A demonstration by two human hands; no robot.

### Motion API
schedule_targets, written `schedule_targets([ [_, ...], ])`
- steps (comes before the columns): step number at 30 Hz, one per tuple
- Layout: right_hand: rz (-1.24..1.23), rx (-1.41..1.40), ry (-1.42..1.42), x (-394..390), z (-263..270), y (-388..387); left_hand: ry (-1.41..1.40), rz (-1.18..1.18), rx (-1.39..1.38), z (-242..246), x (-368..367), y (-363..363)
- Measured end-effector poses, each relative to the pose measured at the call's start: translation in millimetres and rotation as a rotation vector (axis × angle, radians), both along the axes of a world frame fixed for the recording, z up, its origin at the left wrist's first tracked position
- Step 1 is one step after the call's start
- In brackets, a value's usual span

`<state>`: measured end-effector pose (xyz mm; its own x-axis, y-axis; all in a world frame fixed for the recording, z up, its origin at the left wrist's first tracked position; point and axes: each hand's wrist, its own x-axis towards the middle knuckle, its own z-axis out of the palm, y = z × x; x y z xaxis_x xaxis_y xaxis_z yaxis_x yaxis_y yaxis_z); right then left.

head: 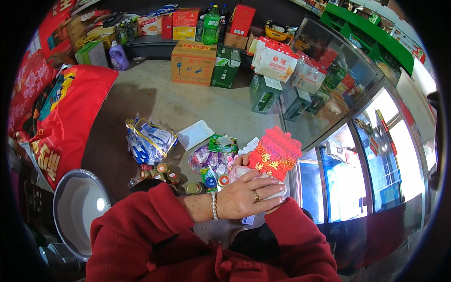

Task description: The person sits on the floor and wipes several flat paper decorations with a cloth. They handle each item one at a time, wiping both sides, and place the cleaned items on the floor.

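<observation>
My left hand, with a ring and a beaded bracelet, lies over a pale pink-and-white cloth, its fingers wrapped across it. Beneath, my right hand is mostly hidden; its fingers show at the left edge of a red paper envelope with gold print and a scalloped flap. The envelope stands up out of the cloth. On the floor just beyond lie purple-and-clear packets, green packets, a round blue tin and several small round jars.
Clear plastic packages and a pale blue packet lie farther out. A grey-rimmed basin stands left, below a red cloth banner. Cardboard cartons line the back. A glass display case bounds the right side.
</observation>
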<state>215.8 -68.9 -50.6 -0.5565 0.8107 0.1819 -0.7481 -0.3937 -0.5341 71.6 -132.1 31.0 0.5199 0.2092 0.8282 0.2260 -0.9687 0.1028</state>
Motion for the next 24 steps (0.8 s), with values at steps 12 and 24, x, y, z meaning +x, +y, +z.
schedule_targets([
  [12,-0.939,-0.113,-0.886,23.7,61.0,23.3,-0.095,-0.013,-0.110,13.0,-21.1,4.4],
  [24,-1.181,0.502,-1.261,-1.3,60.8,1.8,-0.027,0.114,-0.085,10.8,-14.4,14.0],
])
